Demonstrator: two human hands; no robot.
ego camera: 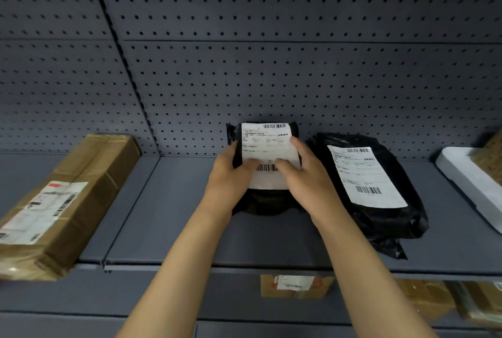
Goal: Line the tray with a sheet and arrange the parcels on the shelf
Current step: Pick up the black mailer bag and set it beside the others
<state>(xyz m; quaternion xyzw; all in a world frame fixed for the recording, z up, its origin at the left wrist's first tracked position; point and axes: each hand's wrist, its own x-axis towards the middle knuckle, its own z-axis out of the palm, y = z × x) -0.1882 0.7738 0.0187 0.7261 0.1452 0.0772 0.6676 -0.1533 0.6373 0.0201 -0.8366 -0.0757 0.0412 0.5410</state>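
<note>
both hands [231, 174] [304, 174] in closed grip around black parcel [267, 201] (label up) on shelf [168, 215]

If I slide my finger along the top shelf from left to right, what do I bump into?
Brown cardboard box → small black parcel held by both hands, left hand and right hand → bigger black parcel lying flat → white tray at the right edge.
</note>
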